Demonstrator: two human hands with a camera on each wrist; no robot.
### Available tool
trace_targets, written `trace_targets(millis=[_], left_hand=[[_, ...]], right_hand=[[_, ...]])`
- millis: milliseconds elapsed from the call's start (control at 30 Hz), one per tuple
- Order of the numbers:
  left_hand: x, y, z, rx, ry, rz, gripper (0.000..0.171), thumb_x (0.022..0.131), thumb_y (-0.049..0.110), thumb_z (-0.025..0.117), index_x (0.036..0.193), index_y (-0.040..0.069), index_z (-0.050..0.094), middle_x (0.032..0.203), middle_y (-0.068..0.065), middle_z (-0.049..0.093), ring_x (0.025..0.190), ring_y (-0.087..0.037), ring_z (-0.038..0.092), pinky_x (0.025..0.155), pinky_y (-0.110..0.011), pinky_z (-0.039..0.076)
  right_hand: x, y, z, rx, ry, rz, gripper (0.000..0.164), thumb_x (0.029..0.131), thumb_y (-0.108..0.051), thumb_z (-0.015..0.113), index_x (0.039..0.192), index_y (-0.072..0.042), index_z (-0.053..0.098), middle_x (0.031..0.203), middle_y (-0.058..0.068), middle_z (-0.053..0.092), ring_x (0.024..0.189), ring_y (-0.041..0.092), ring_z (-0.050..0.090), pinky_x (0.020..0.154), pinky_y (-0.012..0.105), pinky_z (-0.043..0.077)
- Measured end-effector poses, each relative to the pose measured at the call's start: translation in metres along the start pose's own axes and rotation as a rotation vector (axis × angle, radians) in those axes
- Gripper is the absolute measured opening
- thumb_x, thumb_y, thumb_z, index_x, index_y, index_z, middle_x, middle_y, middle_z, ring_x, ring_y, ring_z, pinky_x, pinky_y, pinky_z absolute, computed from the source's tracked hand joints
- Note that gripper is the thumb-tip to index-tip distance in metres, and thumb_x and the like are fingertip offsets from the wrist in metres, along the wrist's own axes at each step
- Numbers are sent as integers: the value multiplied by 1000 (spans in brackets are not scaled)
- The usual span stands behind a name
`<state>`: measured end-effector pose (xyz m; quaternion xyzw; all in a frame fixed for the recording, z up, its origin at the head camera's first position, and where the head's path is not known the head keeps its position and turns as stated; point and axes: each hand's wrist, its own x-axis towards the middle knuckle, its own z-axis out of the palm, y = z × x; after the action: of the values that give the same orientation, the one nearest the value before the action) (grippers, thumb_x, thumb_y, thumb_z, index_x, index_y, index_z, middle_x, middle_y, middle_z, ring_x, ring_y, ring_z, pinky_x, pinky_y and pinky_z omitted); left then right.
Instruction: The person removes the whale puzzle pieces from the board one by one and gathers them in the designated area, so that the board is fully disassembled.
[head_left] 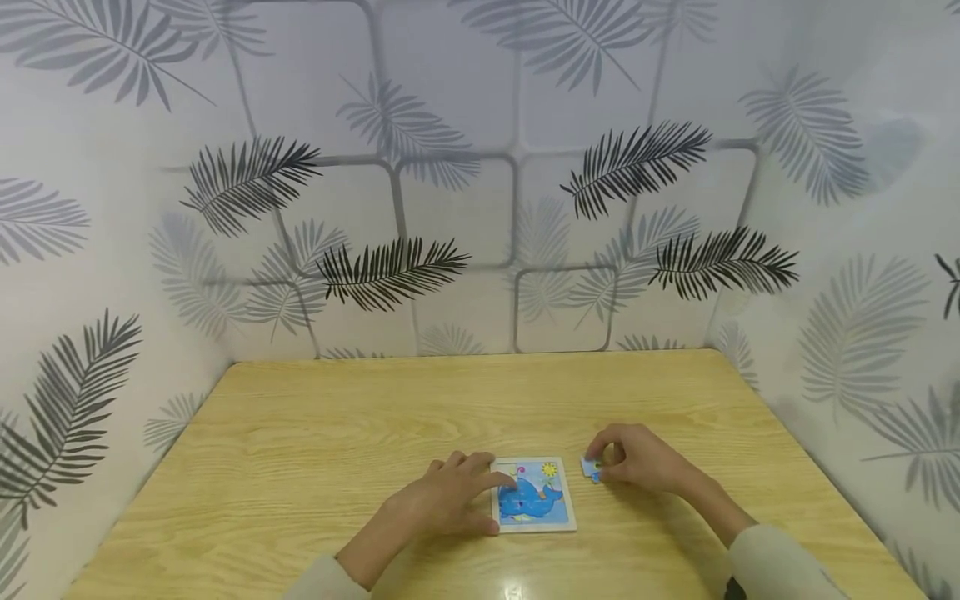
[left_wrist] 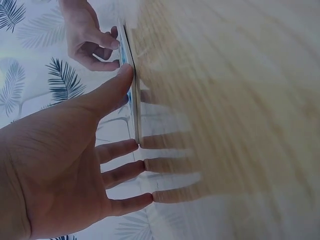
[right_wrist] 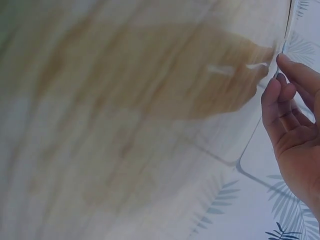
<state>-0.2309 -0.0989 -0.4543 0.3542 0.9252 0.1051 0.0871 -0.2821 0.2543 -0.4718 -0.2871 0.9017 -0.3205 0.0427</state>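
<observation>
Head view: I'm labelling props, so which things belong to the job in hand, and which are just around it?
Part of the job:
whale jigsaw puzzle, touched by the left hand
jigsaw piece, pinched by the right hand

Just around it:
wood-grain table, beneath
leaf-print backdrop, behind

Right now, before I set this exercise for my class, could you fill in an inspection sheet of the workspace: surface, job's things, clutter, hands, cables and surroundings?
Surface: table with a wood-grain top, glossy enough to mirror the hands.
Job's things: framed whale puzzle lying flat; one puzzle piece outside the frame, to its right.
Clutter: nothing seen.
Left hand: left hand at the puzzle's left side, index finger reaching over the picture.
Right hand: right hand pinches the piece; whether the piece touches the table is hard to tell.
Cables: nothing seen.
Surroundings: leaf-patterned wall covering behind the table and on both sides.
</observation>
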Motion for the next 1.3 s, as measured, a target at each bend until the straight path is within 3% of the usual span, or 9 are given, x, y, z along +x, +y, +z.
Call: trace_targets(millis=[300,533,733,1000,1100,1300], left_hand=[[2,1,1,33,-33,-70,88,95,58,69,161,11,36,163,-3,39,143,-28,41,115,-55,39],[1,3,-2,45,-31,-60,86,95,57,67,160,10,37,164,-3,37,145,-27,40,115,-54,38],[0,4,-3,37,-29,-63,86,94,57,69,159,10,38,164,-3,38,143,-27,40,115,-54,39],[-1,5,-3,50,-45,-80,88,93,59,69,160,10,38,164,-4,38,143,-28,40,115,-55,39],[0,5,-4,53,-52,-89,87,94,59,69,160,10,38,164,-3,37,144,-28,40,115,-55,39],[3,5,-3,42,-48,-93,86,94,59,69,159,11,39,163,-2,38,143,-28,40,115,-55,39]], right_hand=[[0,-2,0,74,-53,-10,22,88,-3,81,108,-8,73,107,5,70,72,10,51,63,23,48],[1,-1,-3,104,-105,17,22,92,-3,77,111,-9,68,112,7,66,77,14,60,69,26,53],[2,-5,-4,116,-126,-4,24,91,-2,77,112,-7,66,113,9,65,73,13,56,66,25,51],[6,-9,-3,67,-87,-39,28,89,-1,79,114,-7,66,109,10,66,72,10,57,65,26,51],[10,-13,-1,92,-81,-62,32,90,0,76,121,-3,65,112,13,65,74,11,60,64,26,53],[24,-23,9,194,-145,-68,41,93,2,73,132,1,60,118,20,62,69,16,66,55,27,55]])
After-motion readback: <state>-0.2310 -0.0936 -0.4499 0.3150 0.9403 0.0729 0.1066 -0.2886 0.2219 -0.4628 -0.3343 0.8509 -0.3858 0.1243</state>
